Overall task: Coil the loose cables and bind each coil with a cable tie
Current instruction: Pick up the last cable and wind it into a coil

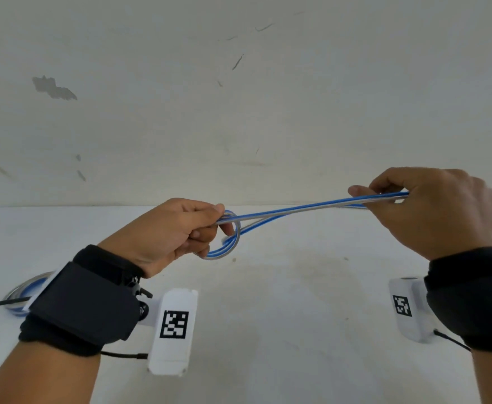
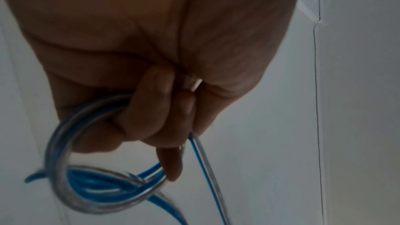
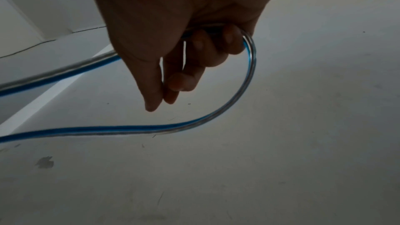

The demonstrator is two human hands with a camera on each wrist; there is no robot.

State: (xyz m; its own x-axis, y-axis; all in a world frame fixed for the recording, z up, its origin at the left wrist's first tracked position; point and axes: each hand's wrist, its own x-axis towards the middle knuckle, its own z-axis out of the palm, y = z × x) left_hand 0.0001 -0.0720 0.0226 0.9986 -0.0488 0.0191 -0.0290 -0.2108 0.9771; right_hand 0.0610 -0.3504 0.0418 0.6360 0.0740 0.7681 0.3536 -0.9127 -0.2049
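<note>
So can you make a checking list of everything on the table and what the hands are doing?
Surface: white table, scuffed and a bit stained.
Job's things: blue and clear cable stretched in the air between both hands; bound coil on the table at the left with a black cable tie.
Clutter: nothing seen.
Hands: left hand grips the small loops; right hand pinches the far bend.
Cables: thin black leads from the wrist cameras.
Surroundings: marked white wall.

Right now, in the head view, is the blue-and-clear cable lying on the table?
No: the cable is stretched in the air between the left hand and right hand, above the table.
</note>
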